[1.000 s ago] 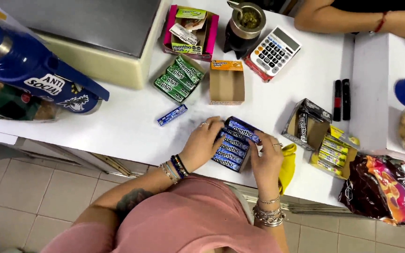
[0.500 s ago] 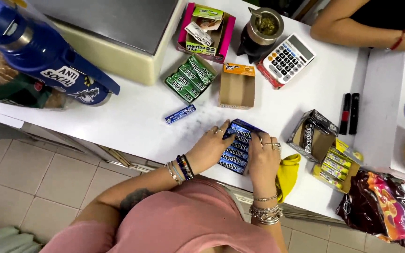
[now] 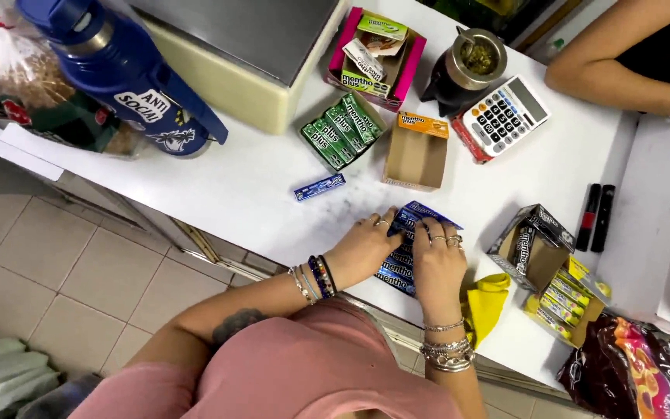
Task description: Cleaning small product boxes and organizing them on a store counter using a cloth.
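A row of blue candy rolls (image 3: pixel 398 264) lies on the white counter (image 3: pixel 219 194) near its front edge. My left hand (image 3: pixel 362 248) presses against the row's left side, fingers curled over it. My right hand (image 3: pixel 437 268) lies flat on the row's right side, covering much of it. Both wrists carry bracelets. One loose blue candy roll (image 3: pixel 319 187) lies apart to the left of the hands. A stack of green candy rolls (image 3: pixel 343 130) rests farther back, beside an empty orange-topped cardboard box (image 3: pixel 416 152).
A blue flask (image 3: pixel 122 70) and a metal scale (image 3: pixel 250 46) stand at back left. A pink box (image 3: pixel 375 54), a metal cup (image 3: pixel 471 62), a calculator (image 3: pixel 502 116), two markers (image 3: pixel 595 217), yellow candy rolls (image 3: pixel 564 306), a yellow cloth (image 3: pixel 484 306) and another person's arm (image 3: pixel 622 62) are also present.
Both hands have closed in over the blue rolls, the right hand now lying flatter on top. The camera view has shifted slightly; the other items stay put.
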